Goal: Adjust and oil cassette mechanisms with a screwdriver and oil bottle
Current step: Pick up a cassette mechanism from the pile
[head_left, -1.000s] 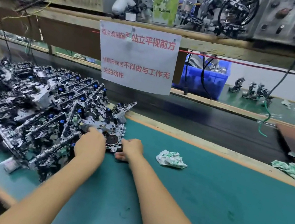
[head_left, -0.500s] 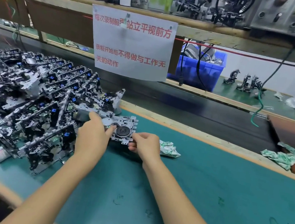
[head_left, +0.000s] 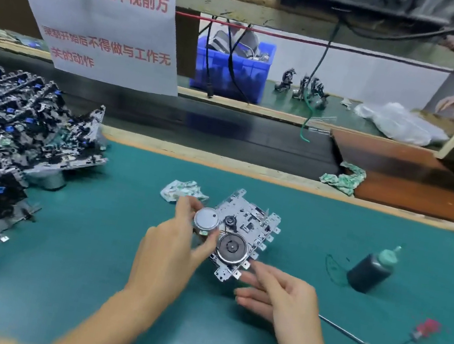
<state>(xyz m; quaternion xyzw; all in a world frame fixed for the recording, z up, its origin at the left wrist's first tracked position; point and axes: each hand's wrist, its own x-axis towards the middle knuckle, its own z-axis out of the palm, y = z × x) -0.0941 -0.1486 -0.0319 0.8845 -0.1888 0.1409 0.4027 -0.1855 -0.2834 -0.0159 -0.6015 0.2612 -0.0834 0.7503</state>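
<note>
Cassette mechanism [head_left: 242, 235] bare shiny metal; mat [head_left: 84, 252] matt green; oil bottle [head_left: 370, 271] dark, probably plastic.

Left arm: bare forearm rises from the near edge of the table toward its middle, wrist straight.
Left hand [head_left: 172, 250]: back toward the camera, thumb and forefinger curled round the round metal motor at the left end of the cassette mechanism [head_left: 242, 235], holding it above the table.
Right arm: bare forearm comes in from the near right of the table, angled left and away.
Right hand [head_left: 280, 295]: blurred, fingers stretched out leftward and loosely spread, fingertips at the near corner of the mechanism; whether they touch it cannot be told.
</note>
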